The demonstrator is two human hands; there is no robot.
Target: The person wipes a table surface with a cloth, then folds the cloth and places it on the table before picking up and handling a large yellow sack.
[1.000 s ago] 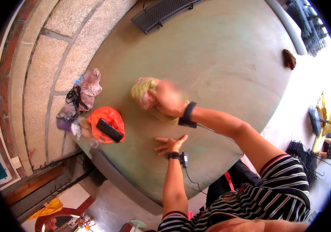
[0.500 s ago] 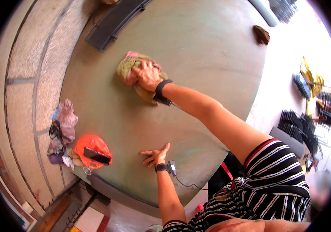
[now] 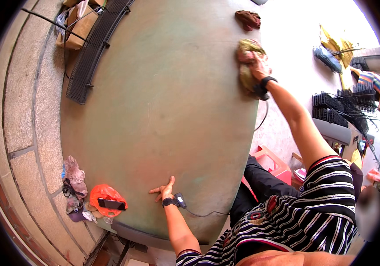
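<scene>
Resting on a bunched cloth (image 3: 246,73) at the right edge of the table (image 3: 163,111), the right hand (image 3: 259,69) has its fingers laid over it; whether they grip, I cannot tell. The cloth's long side runs along that edge, mostly left of the palm. The left hand (image 3: 165,191), spread and empty, is well apart. The right thumb is hard to make out, the cloth's underside hidden.

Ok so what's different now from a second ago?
The right hand, still on the patterned cloth, has moved right across the table to its edge, near the brown rag. The left hand stays on the table, the phone on the orange bag.
</scene>
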